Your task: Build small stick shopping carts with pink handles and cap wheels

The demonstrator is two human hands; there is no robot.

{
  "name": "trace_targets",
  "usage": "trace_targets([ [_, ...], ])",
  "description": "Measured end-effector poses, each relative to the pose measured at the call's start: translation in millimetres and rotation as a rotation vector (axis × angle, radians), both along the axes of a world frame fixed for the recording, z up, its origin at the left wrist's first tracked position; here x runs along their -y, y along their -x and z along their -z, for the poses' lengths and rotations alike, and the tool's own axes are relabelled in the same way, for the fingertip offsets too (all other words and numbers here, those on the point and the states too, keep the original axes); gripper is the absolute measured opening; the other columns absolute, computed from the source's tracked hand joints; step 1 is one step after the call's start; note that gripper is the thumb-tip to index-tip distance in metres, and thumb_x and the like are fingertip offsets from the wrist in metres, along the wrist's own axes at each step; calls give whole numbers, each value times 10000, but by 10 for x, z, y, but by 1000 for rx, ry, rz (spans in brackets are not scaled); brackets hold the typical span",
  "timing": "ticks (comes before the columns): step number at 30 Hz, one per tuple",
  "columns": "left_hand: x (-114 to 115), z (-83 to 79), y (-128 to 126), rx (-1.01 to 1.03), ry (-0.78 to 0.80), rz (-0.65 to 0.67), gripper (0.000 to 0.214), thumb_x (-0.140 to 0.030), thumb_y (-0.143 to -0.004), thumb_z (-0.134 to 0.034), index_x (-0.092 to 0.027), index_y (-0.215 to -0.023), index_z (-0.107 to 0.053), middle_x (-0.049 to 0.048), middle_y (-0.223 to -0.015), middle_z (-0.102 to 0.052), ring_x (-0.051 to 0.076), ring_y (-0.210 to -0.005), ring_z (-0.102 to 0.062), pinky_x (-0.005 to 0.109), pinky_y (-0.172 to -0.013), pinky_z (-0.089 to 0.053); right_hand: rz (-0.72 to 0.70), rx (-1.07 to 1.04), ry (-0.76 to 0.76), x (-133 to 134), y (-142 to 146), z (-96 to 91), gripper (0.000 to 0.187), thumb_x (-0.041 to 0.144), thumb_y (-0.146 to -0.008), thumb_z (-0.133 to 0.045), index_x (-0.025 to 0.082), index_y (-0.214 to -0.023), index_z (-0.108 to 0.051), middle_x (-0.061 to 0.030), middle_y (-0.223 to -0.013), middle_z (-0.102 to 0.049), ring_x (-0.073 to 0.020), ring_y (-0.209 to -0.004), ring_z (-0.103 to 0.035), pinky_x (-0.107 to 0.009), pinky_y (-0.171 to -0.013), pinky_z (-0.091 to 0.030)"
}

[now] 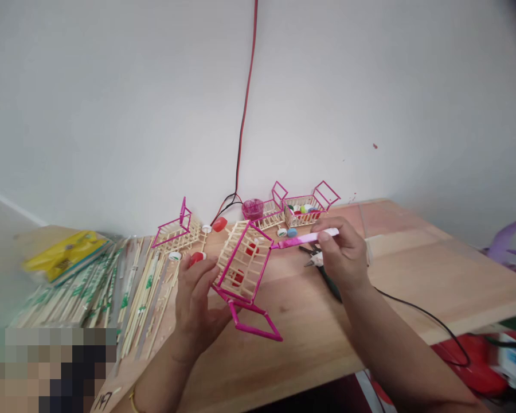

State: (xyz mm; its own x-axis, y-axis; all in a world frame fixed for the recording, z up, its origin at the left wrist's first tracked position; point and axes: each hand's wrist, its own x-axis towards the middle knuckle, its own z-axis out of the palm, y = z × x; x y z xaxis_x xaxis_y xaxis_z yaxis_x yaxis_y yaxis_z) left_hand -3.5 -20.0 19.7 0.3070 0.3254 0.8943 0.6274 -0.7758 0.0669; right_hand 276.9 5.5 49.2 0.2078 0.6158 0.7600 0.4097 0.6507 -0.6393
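Note:
My left hand (198, 301) is wrapped round a small shopping cart (246, 261) built of thin wooden sticks, tilted toward me above the table. Its top rim and handle are magenta; the slats are bare wood, and red caps show through them. In my right hand (343, 252) is a paintbrush (307, 237) with a white handle smeared pink. The brush tip touches or nearly touches the cart's rim at its upper right corner. Behind stands a tub of magenta paint (253, 209).
More stick carts stand at the left (176, 232) and back right (305, 207), the latter holding coloured caps. Pliers (322, 272) lie under my right hand. Chopsticks (150, 287) and a yellow packet (64, 255) cover the left. A cable hangs down the wall (155, 103).

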Motion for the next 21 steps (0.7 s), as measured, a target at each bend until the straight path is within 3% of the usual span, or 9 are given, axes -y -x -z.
trace_targets([
  [5, -10, 6, 3, 13, 11, 11, 745, -279, -646, -810, -183, -1280, -429, 137, -1135, -592, 282, -1090, -591, 603, -1087, -315, 71, -94, 0, -27, 6, 3, 174, 372, -885, -576, 210, -837, -620, -6, -784, -589, -137, -686, -580, -253, -592, -491],
  [8, -13, 0, -13, 75, 96, 19, 763, -303, -613, -826, -205, -1266, -443, 121, -1142, -597, 293, -1099, -587, 609, -1092, -308, 52, -153, -11, -40, 13, 3, 178, 380, -882, -582, 208, -851, -616, -8, -808, -593, -129, -673, -588, -250, -597, -498],
  [14, 20, 72, -50, 399, 609, 108, 766, -356, -590, -840, -215, -1256, -488, 123, -1178, -606, 308, -1094, -596, 505, -956, -476, -29, -257, -11, -42, 17, 13, 164, 369, -882, -587, 213, -875, -635, -4, -816, -601, -113, -648, -585, -226, -564, -482],
  [21, -49, 160, -76, 886, 1041, 478, 681, -333, -574, -856, -207, -1169, -550, 129, -1249, -595, 311, -1211, -538, 437, -1000, -441, -57, -246, 11, -13, 11, 12, 151, 356, -870, -607, 215, -870, -663, -7, -777, -609, -115, -623, -581, -234, -545, -489],
])
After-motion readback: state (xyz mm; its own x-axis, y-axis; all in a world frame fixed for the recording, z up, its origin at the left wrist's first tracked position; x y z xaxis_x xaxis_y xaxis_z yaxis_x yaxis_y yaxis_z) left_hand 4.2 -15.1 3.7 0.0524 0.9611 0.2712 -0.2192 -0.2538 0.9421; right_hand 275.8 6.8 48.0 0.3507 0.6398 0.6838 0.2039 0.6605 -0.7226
